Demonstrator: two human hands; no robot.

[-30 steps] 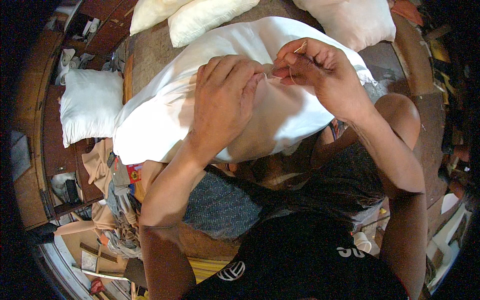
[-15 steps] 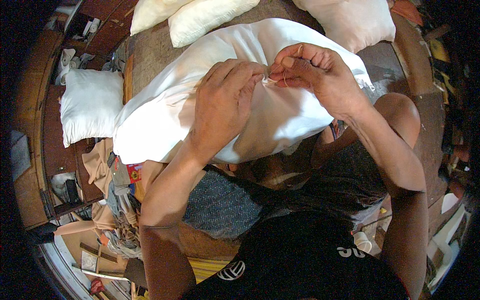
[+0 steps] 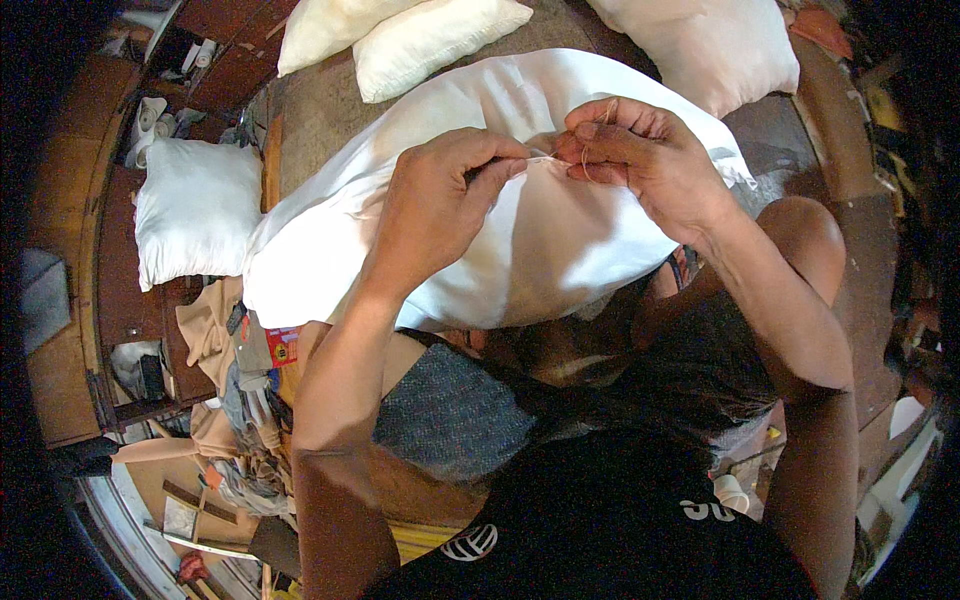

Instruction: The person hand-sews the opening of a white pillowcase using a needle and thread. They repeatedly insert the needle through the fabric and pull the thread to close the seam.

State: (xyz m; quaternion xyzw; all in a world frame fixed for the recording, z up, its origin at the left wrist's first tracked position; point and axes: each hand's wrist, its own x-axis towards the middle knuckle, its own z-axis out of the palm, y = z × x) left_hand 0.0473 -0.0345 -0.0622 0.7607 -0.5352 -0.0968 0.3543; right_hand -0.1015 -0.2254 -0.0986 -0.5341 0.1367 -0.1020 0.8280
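Note:
A large, plump white pillow [image 3: 590, 265] lies across my lap. Above its top side my left hand [image 3: 432, 200] is closed, thumb and forefinger pinching a bit of the white cloth. Close beside it, to the right, my right hand [image 3: 660, 165] is also closed, its fingertips pinching a thin thread [image 3: 586, 158] that curls in a small loop by the fingers. A short pale strand or cloth edge stretches between the two hands. Whether a needle sits in the right fingers is too small to tell.
Two cream pillows [image 3: 440, 45] and a larger pale pillow [image 3: 700, 50] lie on the wooden surface [image 3: 310, 130] beyond. At the left stands a smaller white pillow [image 3: 195, 210], with crumpled clothes [image 3: 215, 325] below it. A white cup [image 3: 731, 493] is at the lower right.
My left thumb and forefinger have drawn slightly apart from the right hand, with a strand showing between them. The whole view has shifted a little.

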